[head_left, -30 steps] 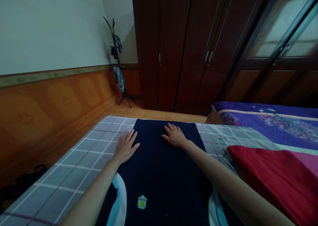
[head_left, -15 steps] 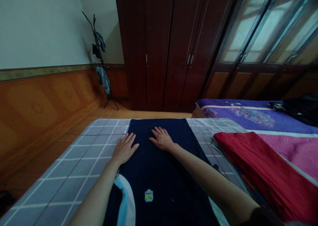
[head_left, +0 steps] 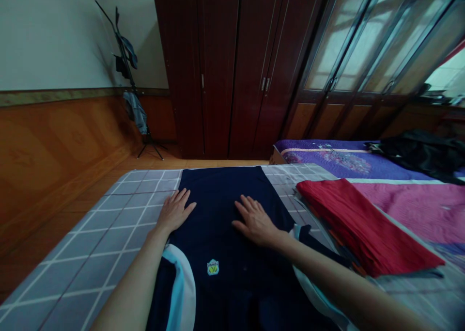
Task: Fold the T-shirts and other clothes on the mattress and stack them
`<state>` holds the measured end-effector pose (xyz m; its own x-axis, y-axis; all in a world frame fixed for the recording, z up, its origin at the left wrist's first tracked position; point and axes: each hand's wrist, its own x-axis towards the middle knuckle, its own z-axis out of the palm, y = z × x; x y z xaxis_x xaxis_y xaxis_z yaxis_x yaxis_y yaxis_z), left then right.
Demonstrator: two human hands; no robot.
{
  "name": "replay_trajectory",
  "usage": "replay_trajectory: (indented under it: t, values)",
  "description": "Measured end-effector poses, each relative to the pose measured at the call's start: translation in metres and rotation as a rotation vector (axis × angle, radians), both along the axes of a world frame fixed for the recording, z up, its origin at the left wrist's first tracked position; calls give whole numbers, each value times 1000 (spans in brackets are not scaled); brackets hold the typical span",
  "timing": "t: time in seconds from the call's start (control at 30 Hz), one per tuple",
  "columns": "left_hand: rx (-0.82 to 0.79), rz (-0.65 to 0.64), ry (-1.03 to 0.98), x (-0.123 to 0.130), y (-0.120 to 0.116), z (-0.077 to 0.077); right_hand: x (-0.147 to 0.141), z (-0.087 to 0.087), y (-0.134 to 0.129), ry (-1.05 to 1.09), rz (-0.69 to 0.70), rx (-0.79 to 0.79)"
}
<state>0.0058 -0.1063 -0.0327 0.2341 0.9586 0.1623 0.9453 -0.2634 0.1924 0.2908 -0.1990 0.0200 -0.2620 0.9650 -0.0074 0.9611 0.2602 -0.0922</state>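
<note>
A navy shirt (head_left: 218, 214) lies spread over the checked grey cloth, with white and light-blue trim at its sleeves and a small tennis patch (head_left: 213, 267) on the front. My left hand (head_left: 175, 211) rests flat on the shirt's left edge, fingers spread. Over on the right half of the fabric, my right hand (head_left: 254, 219) also lies palm down with fingers apart. Neither hand grips anything. My right forearm covers part of the right sleeve.
Right of the shirt sits a folded red cloth (head_left: 363, 224) on other folded fabric. Beyond it is a bed with a purple and pink cover (head_left: 327, 161) and a dark garment (head_left: 417, 151). A coat stand (head_left: 125, 64) and dark red wardrobe (head_left: 218, 69) stand behind the grey checked surface (head_left: 119, 229).
My right hand has slid right and toward me across the shirt. My left hand stays near the left edge. The view has turned slightly right.
</note>
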Motion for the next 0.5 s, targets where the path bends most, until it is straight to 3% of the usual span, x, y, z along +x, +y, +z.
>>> replay_trajectory:
  t: [0.1, 0.2, 0.4, 0.5]
  values:
    - [13, -8, 13, -2, 0, -1, -45, -2, -24, 152, 315, -66]
    - [6, -11, 27, -3, 0, -2, -43, -3, -28, 187, 390, -99]
    - [23, -18, 19, -6, 2, -5, 66, -9, -26, -45, -117, 22]
    - [68, -72, -3, -6, 4, -5, 103, -9, -39, -133, -228, 66]
